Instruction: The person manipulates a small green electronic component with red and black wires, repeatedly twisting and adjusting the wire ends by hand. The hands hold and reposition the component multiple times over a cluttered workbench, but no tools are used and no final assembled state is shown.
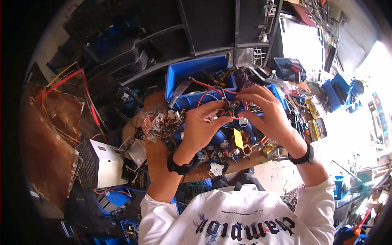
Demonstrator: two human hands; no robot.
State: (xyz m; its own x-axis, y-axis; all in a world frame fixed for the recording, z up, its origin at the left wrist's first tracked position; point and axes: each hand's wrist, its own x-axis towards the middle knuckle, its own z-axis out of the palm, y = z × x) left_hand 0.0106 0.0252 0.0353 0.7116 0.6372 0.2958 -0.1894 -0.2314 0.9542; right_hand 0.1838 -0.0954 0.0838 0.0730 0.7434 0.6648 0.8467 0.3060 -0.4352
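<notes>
In the middle, both hands meet over the cluttered wooden bench. My left hand [202,124] is closed in a pinch, thumb and index finger at a small dark part with wires [231,109]. What exactly this part is cannot be made out. My right hand [267,114] is bent around from the other side, its fingertips at a red wire [246,105] that joins the bundle. A longer red cable [204,84] arches from the blue bin toward the right fingers. Black bands circle both wrists.
Behind the hands stands a blue plastic bin [168,81] with tools in it. Loose electronic parts surround a yellow block [238,139] and a white round piece [216,169]. A dark toolbox [288,68] sits far right; a white box [108,163] stands left of the bench.
</notes>
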